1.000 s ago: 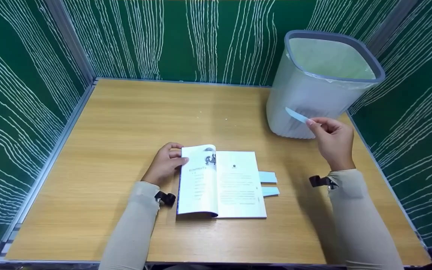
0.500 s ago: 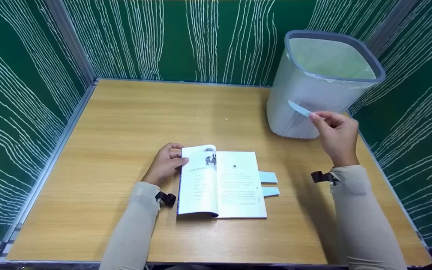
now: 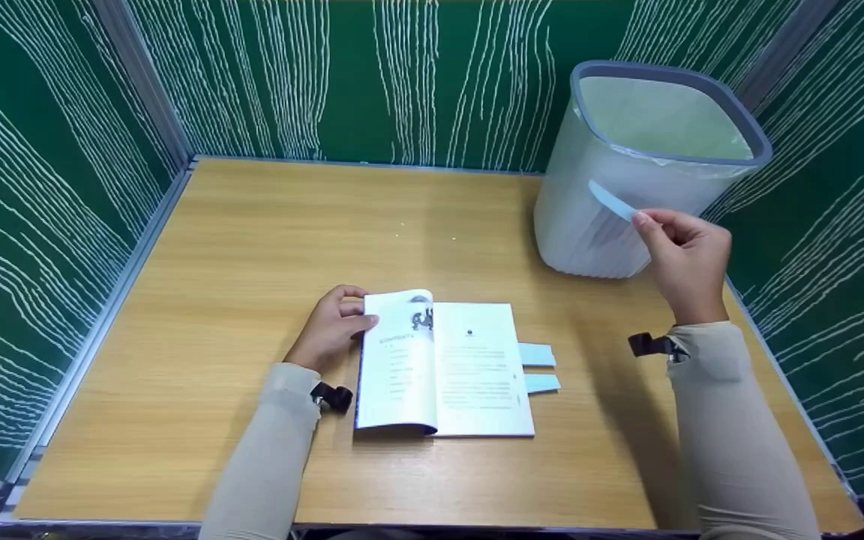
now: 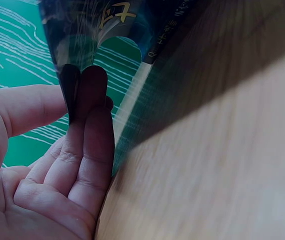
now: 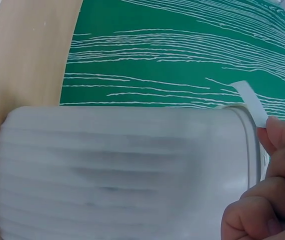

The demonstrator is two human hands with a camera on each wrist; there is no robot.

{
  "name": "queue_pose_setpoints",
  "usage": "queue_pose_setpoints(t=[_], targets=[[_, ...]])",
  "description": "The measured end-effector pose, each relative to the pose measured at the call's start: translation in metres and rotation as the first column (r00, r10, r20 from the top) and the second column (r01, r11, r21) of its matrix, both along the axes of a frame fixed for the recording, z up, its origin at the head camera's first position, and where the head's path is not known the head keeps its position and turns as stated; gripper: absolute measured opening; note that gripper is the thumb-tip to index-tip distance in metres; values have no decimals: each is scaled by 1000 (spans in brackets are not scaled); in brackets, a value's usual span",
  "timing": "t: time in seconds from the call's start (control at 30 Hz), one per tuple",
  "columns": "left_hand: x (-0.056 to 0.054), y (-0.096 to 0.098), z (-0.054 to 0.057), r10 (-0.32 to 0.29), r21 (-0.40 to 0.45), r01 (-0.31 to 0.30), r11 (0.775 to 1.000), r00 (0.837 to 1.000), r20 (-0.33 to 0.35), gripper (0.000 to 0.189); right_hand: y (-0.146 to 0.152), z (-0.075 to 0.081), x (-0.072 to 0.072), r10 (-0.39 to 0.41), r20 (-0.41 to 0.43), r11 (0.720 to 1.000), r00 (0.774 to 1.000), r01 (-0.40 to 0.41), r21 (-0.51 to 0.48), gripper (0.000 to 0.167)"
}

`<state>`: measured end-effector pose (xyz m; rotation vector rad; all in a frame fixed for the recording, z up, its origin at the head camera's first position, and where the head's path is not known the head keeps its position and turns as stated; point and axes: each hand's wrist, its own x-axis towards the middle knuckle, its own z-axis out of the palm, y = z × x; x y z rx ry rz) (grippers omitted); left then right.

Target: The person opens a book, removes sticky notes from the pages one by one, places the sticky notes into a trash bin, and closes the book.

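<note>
An open book [image 3: 481, 375] lies on the table, its left page headed "CONTENTS". My left hand [image 3: 333, 324] pinches the book's left edge, thumb on the page and fingers behind the dark cover [image 4: 95, 22], which lifts off the table in the left wrist view. Two pale blue paper strips [image 3: 538, 355] stick out from the right side of the book. Between thumb and forefinger my right hand [image 3: 688, 259] pinches another pale blue paper strip [image 3: 612, 201]. That hand is raised in front of the trash bin [image 3: 589, 217], below its rim in the head view.
The trash bin, with a grey rim [image 3: 672, 69] and a pale liner [image 3: 661, 112], stands at the table's back right. Green panels [image 3: 349, 82] with white lines enclose the wooden table [image 3: 289, 217]. A few tiny white specks lie mid-table.
My right hand has moved up and slightly right along the front of the trash bin, carrying the paper strip. The left hand and the book have stayed in place.
</note>
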<state>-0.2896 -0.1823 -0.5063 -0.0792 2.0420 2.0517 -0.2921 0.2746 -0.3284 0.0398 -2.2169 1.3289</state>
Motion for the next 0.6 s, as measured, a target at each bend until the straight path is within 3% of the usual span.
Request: queue_pose_setpoints(t=[0.6], targets=[[-1, -1, -1, 2, -26, -2, 1000, 1000, -1, 44, 3, 21, -1, -21, -55, 999, 998, 19, -34, 28]])
